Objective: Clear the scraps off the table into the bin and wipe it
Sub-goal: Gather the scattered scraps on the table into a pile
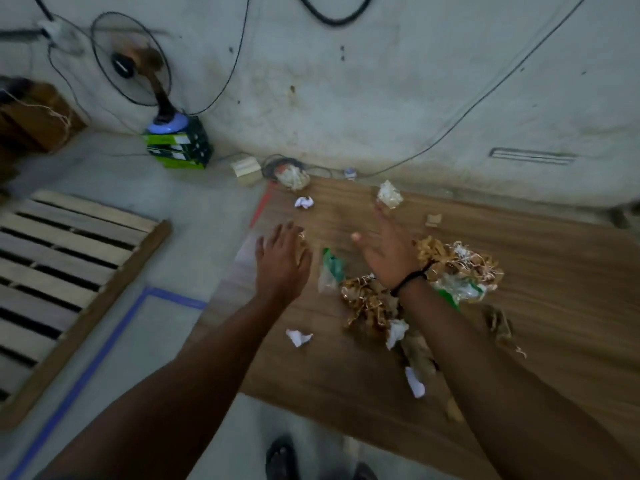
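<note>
Though unreadable, green-printed wrapper [462,289] among scraps [367,303].

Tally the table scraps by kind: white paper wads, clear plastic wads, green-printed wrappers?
White paper wads: 4
Clear plastic wads: 2
Green-printed wrappers: 2
Total: 8
Brown shredded paper is not counted, since its heaps run together.

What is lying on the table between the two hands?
In the head view, a crumpled green and clear plastic wrapper lies on the wooden table between the left hand and the right hand.
</note>
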Motion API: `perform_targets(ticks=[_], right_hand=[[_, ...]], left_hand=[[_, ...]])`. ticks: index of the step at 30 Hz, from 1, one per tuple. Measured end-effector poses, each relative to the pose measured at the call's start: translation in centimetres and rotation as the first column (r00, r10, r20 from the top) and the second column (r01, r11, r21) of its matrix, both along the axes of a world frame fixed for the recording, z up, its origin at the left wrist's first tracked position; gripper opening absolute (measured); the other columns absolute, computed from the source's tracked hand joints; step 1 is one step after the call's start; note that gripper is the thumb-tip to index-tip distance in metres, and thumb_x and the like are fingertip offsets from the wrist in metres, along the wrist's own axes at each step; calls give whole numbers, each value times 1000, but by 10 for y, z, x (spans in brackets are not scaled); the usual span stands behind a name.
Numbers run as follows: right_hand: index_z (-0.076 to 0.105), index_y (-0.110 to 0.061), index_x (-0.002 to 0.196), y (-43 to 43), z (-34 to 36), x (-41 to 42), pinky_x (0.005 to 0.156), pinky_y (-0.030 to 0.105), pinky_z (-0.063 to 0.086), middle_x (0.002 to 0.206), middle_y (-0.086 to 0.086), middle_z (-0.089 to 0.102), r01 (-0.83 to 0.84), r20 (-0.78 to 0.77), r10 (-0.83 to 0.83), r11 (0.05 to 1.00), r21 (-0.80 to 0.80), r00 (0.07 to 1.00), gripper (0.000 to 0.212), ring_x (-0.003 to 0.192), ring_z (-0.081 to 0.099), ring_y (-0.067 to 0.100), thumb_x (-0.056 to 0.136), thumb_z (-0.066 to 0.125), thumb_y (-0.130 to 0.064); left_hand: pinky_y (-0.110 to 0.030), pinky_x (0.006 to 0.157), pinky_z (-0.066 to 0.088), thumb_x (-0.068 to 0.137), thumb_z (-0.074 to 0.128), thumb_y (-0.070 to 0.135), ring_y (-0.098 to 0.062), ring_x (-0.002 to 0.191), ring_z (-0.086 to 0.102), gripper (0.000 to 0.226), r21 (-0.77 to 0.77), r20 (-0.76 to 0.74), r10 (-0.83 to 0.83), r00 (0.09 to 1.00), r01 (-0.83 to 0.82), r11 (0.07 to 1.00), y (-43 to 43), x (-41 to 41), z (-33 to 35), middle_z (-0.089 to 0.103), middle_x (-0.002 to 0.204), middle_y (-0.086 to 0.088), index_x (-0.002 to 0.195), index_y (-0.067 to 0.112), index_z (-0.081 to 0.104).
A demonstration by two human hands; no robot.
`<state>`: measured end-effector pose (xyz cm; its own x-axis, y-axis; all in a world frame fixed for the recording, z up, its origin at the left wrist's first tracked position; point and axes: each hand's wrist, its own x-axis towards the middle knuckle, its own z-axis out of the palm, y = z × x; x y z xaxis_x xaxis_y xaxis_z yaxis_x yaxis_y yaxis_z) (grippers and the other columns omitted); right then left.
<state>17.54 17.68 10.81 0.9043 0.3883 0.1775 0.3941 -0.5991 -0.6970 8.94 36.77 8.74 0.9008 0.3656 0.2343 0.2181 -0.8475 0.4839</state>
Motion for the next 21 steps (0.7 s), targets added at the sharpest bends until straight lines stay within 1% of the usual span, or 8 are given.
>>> perform_targets(ticks=[2,5,10,12,14,17,19,21], right_hand=[[24,-21,150,31,-10,1,117,43,21,160,2,18,-64,-35,60,994,-93,998,80,146,19,23,86,51,-62],[20,-25,150,72,-36,0,116,41,19,161,1,15,-108,-104,84,962,-250,991,87,147,16,22,81,56,-65],[11,-35,151,124,-89,4,116,48,19,161,1,10,-104,-150,44,899,-426,988,92,147,14,25,78,55,-70],[13,-41,149,145,-102,12,117,50,14,161,-2,9,-92,-132,34,883,-461,991,88,147,12,25,77,54,-71],[16,-45,148,165,-112,21,116,53,12,161,-4,8,-87,-98,45,869,-487,994,81,147,10,26,79,50,-71],[19,-49,145,188,-122,28,114,52,17,160,-7,12,-94,-21,98,841,-533,995,72,144,18,28,82,49,-67],[33,-47,141,195,-127,30,109,46,25,156,-5,26,-72,17,96,842,-535,995,64,138,31,28,82,55,-60],[50,-40,131,199,-133,32,98,43,34,144,-1,46,-24,57,60,867,-498,997,53,125,45,29,80,61,-51]], left_hand=[[-49,116,15,92,50,42,-24,145,21,51,87,-163,44,986,-30,996,35,-11,-19,31,155,-3,139,25,41],[-51,116,16,92,46,51,-27,147,11,57,97,-398,-17,917,60,993,66,-18,-45,15,160,-6,144,34,31],[-45,113,19,91,44,54,-32,145,15,67,122,-486,-212,848,306,944,75,-13,-82,10,160,-9,149,33,17],[-43,109,26,91,41,55,-33,139,25,67,146,-473,-262,841,368,918,78,-13,-94,20,157,-10,148,28,18],[-39,100,36,92,36,55,-30,126,39,57,185,-396,-305,866,400,897,88,-13,-103,37,145,-10,141,25,34],[-35,87,45,94,34,48,-26,110,48,42,162,-332,-365,870,434,886,103,-5,-116,50,129,-8,121,21,51],[-34,69,46,94,35,45,-26,91,55,36,157,-255,-397,882,443,883,112,2,-125,59,109,-9,102,17,57],[-32,56,44,93,40,42,-27,72,57,34,146,-201,-434,878,464,874,120,8,-131,59,87,-9,85,14,57]])
